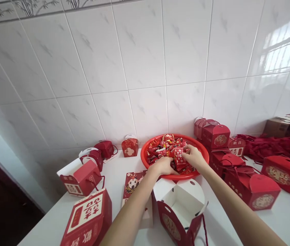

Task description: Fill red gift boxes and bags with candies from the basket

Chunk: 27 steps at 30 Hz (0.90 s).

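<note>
A red plastic basket [203,167] holds many small wrapped candies [157,145], mostly red. My right hand [194,158] is over the basket's right half, with thumb and fingers closed on a red patterned candy packet [179,160]. Down among the candies at the near side, my left hand [163,165] has its fingers curled in beside that packet. What those fingers hold, if anything, is hidden. Just in front of the basket, between my forearms, stands an open red gift box [172,222] with a white inside and raised flaps. Its bottom looks bare where it shows.
Closed red gift boxes [252,186] crowd the right side, some stacked. Other boxes [83,179] stand at the left, with a larger red carton [88,218] nearer me. A printed flat box [132,184] lies partly under my left forearm. Dark red cloth [275,147] is heaped far right.
</note>
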Tool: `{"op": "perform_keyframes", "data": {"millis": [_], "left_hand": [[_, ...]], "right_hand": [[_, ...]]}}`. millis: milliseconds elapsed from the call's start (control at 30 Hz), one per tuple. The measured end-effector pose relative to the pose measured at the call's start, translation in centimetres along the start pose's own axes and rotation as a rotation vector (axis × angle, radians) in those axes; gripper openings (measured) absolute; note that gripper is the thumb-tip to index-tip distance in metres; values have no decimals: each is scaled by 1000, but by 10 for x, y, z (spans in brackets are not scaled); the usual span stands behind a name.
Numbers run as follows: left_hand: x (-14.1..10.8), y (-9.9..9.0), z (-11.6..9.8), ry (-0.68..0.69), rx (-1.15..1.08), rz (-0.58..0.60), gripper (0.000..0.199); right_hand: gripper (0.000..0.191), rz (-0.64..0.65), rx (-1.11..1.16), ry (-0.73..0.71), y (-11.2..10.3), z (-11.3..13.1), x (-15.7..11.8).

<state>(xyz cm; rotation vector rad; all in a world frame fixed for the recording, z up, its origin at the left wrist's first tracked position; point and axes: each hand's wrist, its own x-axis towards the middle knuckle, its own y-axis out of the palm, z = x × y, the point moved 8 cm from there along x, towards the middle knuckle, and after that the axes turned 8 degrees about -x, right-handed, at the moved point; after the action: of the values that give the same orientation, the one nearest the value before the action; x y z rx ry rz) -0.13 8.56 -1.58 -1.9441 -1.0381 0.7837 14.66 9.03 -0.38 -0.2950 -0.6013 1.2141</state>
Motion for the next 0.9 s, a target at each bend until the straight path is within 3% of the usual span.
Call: {"op": "perform_keyframes", "data": {"millis": [200,533,900], "left_hand": [[10,1,-4,-42,154,-8,43],[15,5,-3,0,-28,-32,27],[11,4,-8,14,-97,-39,30]], "right_hand": [[23,72,-124,-86,6,8,-8],[22,93,-261,-159,10,12,-11],[41,147,-236,-217,7,25,-25]]}}
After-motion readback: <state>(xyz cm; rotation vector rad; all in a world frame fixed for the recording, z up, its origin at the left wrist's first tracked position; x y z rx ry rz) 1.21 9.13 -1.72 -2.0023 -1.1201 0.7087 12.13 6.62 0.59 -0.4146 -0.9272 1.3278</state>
